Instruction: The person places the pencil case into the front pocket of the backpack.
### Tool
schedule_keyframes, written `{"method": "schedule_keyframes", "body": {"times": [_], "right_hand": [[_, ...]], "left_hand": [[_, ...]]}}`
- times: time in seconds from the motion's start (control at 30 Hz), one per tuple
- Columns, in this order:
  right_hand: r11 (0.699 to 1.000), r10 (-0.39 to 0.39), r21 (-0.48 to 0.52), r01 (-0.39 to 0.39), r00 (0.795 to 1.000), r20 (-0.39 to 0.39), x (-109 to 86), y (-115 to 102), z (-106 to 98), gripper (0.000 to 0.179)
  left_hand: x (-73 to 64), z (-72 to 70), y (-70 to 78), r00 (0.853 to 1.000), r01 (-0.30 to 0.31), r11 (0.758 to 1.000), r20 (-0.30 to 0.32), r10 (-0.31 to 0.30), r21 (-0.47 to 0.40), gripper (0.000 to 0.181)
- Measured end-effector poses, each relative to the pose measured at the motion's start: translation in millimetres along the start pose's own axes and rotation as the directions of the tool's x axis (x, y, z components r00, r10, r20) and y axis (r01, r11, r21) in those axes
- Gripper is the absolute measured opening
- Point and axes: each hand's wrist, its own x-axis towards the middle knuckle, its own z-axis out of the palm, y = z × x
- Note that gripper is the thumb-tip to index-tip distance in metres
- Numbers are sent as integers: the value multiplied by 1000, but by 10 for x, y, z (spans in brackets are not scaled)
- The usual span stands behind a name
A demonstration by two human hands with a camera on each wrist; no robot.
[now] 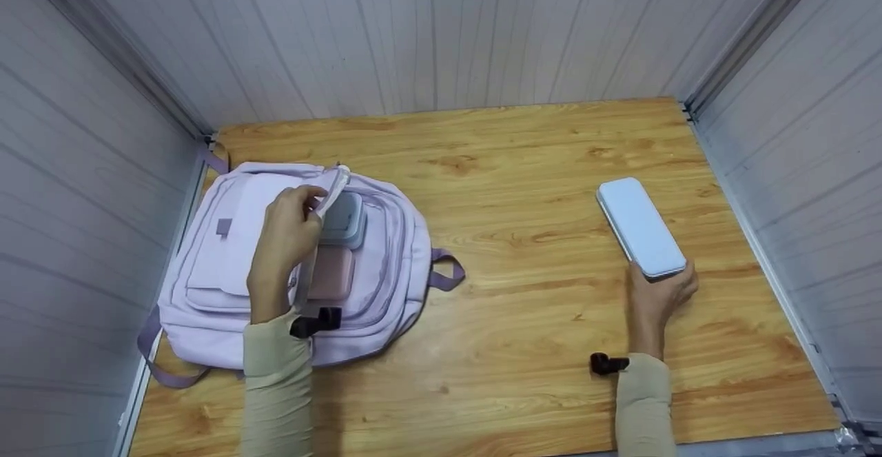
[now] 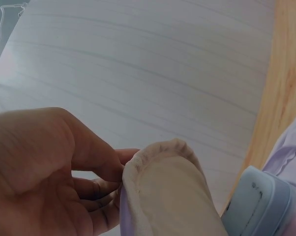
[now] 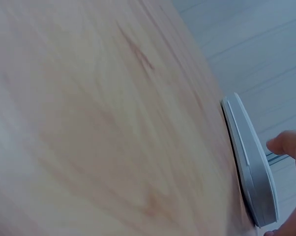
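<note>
A lilac backpack [image 1: 227, 257] lies on the table at the left in the head view. My left hand [image 1: 286, 233] pinches the edge of its front pocket's flap [image 1: 334, 191] and holds it up; the left wrist view shows the flap's pale lining [image 2: 175, 196] beside the fingers. Inside the pocket are a blue-grey box [image 1: 344, 222] and a pink box [image 1: 332, 274]. At the right, my right hand [image 1: 658, 298] is at the near end of a light blue oblong case [image 1: 641, 226] lying flat. In the right wrist view, one fingertip [image 3: 278, 143] stands apart from the case.
The wooden table [image 1: 510, 291] lies between the backpack and the blue case. Grey panelled walls [image 1: 441, 36] enclose the back and both sides. A purple loop [image 1: 448, 271] sticks out from the backpack's right side, and a strap [image 1: 169, 374] hangs at its lower left.
</note>
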Motion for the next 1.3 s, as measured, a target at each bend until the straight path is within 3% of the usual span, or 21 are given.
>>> {"method": "schedule_keyframes", "body": {"times": [0.5,0.93,1.17,1.3], "right_hand": [[996,87,-35,-82,985,150,187,39,-74,108],[999,2,-34,4,985,170,212,71,-63,105],[997,45,-65,-33,980,194,223,47,-69,106],[997,32,-72,-19,984,175,223,44,-59,101]], "left_hand": [[6,4,-10,1000,16,1000,8,-16,6,37],[7,-9,2,999,25,1000,27,-25,13,40],[19,6,-1,1000,21,1000,15,-21,10,39],[19,7,-1,1000,19,1000,10,-19,10,38]]}}
